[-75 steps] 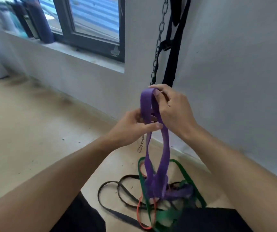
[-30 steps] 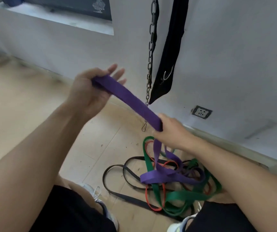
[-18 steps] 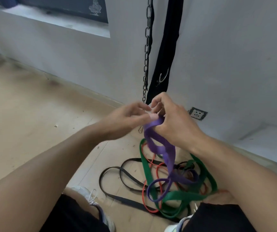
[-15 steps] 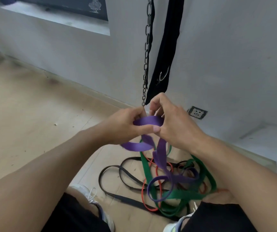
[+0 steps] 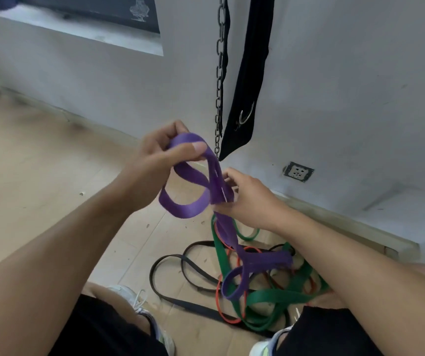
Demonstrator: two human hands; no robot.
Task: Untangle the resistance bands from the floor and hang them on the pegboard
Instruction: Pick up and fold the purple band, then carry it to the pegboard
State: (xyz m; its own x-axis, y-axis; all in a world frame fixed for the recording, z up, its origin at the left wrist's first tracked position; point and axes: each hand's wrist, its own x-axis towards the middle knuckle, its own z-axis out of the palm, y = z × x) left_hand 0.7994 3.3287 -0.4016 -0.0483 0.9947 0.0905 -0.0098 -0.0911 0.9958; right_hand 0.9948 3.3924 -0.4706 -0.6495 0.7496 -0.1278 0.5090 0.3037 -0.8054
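A wide purple resistance band (image 5: 188, 208) is gathered in loops between my hands. My left hand (image 5: 160, 155) grips its upper folds, thumb pressed on top. Lower and to the right, my right hand (image 5: 247, 199) pinches the band's strands together. From there the purple band runs down to the floor, where its lower loop lies in the tangle. That pile holds a green band (image 5: 275, 296), a thin red band (image 5: 219, 304) and a black band (image 5: 178, 299), all crossing one another. No pegboard is in view.
A metal chain (image 5: 219, 80) and a black strap with a hook (image 5: 247, 80) hang against the white wall just behind my hands. A wall socket (image 5: 298, 171) sits low at the right. My knees and shoes (image 5: 139, 301) are beside the pile on the wooden floor.
My left hand has risen and moved left with the gathered loops, while my right hand slid down the purple band. More of the band hangs in loops between them.
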